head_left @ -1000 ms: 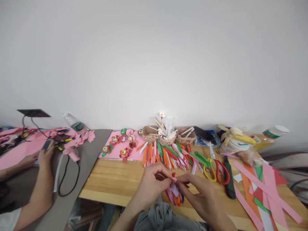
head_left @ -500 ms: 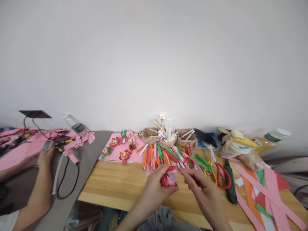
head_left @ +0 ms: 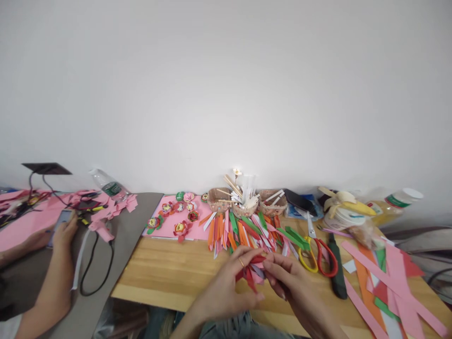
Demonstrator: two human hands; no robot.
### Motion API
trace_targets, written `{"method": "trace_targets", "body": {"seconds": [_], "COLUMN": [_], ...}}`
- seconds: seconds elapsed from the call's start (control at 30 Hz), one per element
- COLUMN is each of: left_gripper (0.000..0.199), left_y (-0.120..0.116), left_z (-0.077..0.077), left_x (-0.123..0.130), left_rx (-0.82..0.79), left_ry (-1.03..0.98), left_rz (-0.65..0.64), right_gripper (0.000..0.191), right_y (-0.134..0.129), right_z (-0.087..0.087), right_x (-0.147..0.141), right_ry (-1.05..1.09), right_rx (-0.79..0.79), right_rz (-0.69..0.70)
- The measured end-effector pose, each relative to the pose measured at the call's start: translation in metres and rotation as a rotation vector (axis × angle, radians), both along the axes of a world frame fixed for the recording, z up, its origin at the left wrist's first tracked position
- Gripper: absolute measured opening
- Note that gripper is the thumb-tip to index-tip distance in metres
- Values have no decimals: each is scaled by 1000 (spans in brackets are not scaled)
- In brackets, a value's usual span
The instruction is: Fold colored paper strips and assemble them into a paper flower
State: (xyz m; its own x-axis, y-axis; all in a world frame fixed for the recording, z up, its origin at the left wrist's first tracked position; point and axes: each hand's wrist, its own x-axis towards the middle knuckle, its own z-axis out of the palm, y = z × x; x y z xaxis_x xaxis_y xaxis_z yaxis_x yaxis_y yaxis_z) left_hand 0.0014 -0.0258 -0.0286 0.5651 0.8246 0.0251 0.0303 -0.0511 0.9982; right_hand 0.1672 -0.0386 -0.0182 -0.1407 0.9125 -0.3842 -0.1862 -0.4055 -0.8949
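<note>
Free: tabletop [head_left: 162, 263] left of left hand [head_left: 226, 285] | Blocked ahead: folded paper [head_left: 243, 233], 3 baskets [head_left: 244, 208] | Right: scissors [head_left: 316, 243]

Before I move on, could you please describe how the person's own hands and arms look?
The left hand and right hand are ungloved; a thin gold-coloured ring circles a finger of the left. The visible forearms show no sleeves.

Seen from its near edge, a pale wooden table [head_left: 155, 263] is carrying much of the clutter. At 12 o'clock, 3 small baskets [head_left: 245, 211] are standing in a row, folded paper pieces [head_left: 243, 230] fanning out before them. At 11 o'clock, pink-topped sheets [head_left: 167, 227] are lying flat. At 2 o'clock, scissors [head_left: 312, 234] and a dark-handled tool [head_left: 338, 273] are lying side by side; towards 3 o'clock, paper strips [head_left: 395, 287] are crossing. At 10 o'clock, a grey table [head_left: 130, 240] is holding a pink glue gun [head_left: 102, 230].
</note>
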Motion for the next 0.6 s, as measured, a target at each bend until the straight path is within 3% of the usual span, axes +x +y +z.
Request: {"method": "trace_targets", "body": {"seconds": [0.1, 0.2, 0.37, 0.6], "left_gripper": [51, 25, 20, 17], "left_y": [2, 4, 4, 4], "left_z": [1, 0, 0, -2], "left_x": [1, 11, 20, 19], "left_rx": [-200, -339, -415, -432], "left_ry": [-241, -252, -251, -267], "left_rz": [-21, 241, 392, 406], "right_gripper": [43, 43, 43, 49], "right_y": [-1, -2, -3, -4], "right_z": [-1, -3, -1, 5], "right_x": [0, -1, 0, 5], "right_ry": [-16, -29, -95, -161], "right_rx": [20, 62, 89, 46], "right_rz": [14, 61, 100, 166]}}
